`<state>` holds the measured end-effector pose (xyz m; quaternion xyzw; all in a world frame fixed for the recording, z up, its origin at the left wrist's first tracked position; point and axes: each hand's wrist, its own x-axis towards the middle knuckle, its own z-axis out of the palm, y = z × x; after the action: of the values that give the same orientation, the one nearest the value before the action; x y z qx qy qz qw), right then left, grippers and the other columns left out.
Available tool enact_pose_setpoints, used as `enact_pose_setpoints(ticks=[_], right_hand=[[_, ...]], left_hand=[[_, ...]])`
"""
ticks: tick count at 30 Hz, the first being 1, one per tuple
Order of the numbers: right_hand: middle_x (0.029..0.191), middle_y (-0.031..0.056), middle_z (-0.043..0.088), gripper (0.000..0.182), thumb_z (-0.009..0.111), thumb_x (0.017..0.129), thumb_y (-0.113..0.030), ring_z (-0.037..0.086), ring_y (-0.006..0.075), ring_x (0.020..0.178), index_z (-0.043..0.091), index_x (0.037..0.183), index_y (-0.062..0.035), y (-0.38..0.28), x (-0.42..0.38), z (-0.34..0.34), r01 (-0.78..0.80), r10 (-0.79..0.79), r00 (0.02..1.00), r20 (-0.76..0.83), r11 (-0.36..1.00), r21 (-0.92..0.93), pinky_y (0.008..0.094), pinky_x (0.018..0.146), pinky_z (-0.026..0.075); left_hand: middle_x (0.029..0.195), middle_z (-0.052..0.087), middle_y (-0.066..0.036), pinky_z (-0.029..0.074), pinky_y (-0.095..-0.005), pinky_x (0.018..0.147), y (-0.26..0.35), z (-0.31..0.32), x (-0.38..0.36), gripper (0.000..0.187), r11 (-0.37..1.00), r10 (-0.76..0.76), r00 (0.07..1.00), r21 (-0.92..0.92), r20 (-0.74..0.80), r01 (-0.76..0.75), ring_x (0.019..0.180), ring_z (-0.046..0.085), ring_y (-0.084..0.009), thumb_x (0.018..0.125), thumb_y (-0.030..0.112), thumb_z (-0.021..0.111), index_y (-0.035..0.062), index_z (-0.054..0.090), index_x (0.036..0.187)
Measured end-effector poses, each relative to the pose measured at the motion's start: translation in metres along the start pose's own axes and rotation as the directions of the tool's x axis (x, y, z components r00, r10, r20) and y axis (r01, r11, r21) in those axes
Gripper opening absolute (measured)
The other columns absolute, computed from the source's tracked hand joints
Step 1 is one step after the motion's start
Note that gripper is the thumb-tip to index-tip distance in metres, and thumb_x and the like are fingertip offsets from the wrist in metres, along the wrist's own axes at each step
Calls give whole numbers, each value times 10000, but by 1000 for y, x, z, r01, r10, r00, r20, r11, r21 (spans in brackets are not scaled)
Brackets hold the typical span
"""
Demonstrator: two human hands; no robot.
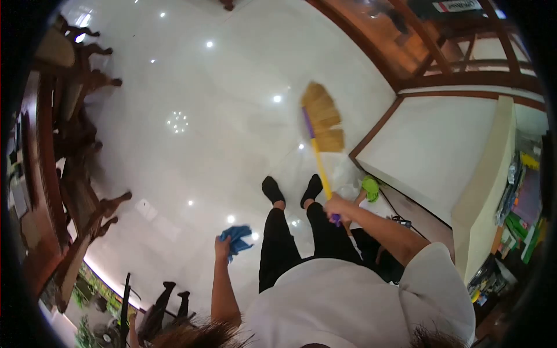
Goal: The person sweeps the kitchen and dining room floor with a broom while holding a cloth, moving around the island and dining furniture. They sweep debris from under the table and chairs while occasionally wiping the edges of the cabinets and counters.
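Note:
My right hand (339,207) is wrapped round the yellow handle of a broom (322,119), close to its purple end. The broom's fan of tan bristles rests on the white floor, ahead and to the right of my feet. My left hand (222,248) grips a crumpled blue cloth (237,239) out to the left of my legs, above the floor. The fingers of this hand are partly hidden by the cloth. A bright green cloth (370,188) lies just beyond my right hand, near the wall base.
Carved wooden chairs (87,203) and a table (43,174) line the left side. To the right stand a white low wall (429,139) and a shelf of packets (522,203). Another person's dark-clad legs (162,307) show at lower left. Dark items and a cable lie by my right leg.

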<state>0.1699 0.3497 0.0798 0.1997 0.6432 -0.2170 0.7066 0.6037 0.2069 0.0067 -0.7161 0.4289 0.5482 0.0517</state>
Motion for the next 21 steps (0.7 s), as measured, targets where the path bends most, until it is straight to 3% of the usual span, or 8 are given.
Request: enact_pose_setpoints(ticks=[5, 8, 9, 10, 12, 15, 18, 21], right_hand=[[720, 167, 530, 233, 566, 631, -23, 498, 236, 433, 498, 853, -46, 16, 44, 147, 41, 20, 940, 342, 985, -170, 358, 386, 397], [462, 23, 474, 75, 560, 640, -69, 434, 166, 355, 559, 566, -84, -53, 84, 213, 95, 237, 754, 612, 883, -459, 314, 338, 320], [406, 29, 421, 128, 538, 718, -155, 385, 136, 302, 556, 640, -56, -70, 108, 225, -125, 348, 794, 499, 896, -427, 295, 300, 278], [406, 29, 421, 128, 538, 718, -155, 385, 136, 302, 556, 640, -56, -89, 84, 218, -104, 327, 806, 494, 899, -426, 295, 300, 278], [434, -4, 390, 132, 512, 781, -161, 360, 82, 313, 483, 801, -33, -117, 5, 190, 418, 64, 836, 545, 569, -708, 243, 291, 274], [437, -3, 400, 160, 530, 790, -178, 353, 90, 297, 498, 886, -55, -108, -87, 106, 462, -140, 854, 501, 646, -607, 237, 299, 278], [472, -47, 309, 178, 507, 819, -176, 309, 67, 335, 429, 966, -114, -62, -173, 26, 131, -45, 897, 439, 977, -167, 201, 310, 236], [491, -61, 298, 147, 473, 835, -155, 307, 51, 340, 418, 965, -112, -39, -268, -6, -109, 31, 908, 417, 980, 166, 170, 309, 237]], left_hand=[[725, 527, -104, 435, -299, 444, 35, -10, -52, 224, 950, -218, 976, -228, 9, 214, 556, 518, -171, 746, 155, 560, -12, 475, 868], [710, 534, -103, 444, -320, 424, -20, -25, -42, 216, 967, -151, 989, -210, -4, 147, 538, 519, -176, 735, 140, 558, -21, 484, 859], [700, 537, -100, 451, -332, 405, -42, -33, -39, 205, 983, -67, 998, -174, -16, 63, 523, 521, -181, 729, 130, 554, -25, 490, 847], [700, 537, -100, 451, -332, 405, -46, -41, -41, 205, 982, -42, 999, -183, -15, 39, 523, 521, -181, 729, 130, 554, -25, 490, 847], [686, 546, -94, 471, -333, 431, -46, -62, -47, 186, 967, -157, 986, -196, 49, 164, 530, 539, -191, 707, 115, 555, -31, 501, 808], [682, 550, -99, 474, -326, 461, -29, -74, -60, 183, 949, -104, 995, -298, 5, 100, 545, 560, -205, 688, 107, 561, -35, 509, 791], [680, 557, -112, 482, -349, 451, -18, -79, -46, 168, 988, -148, 980, 28, -132, 152, 553, 574, -229, 675, 96, 554, -34, 516, 775], [718, 577, -132, 489, -358, 459, -14, -81, -22, 173, 993, -116, 990, -43, -79, 113, 563, 585, -254, 680, 62, 500, -44, 543, 809]])
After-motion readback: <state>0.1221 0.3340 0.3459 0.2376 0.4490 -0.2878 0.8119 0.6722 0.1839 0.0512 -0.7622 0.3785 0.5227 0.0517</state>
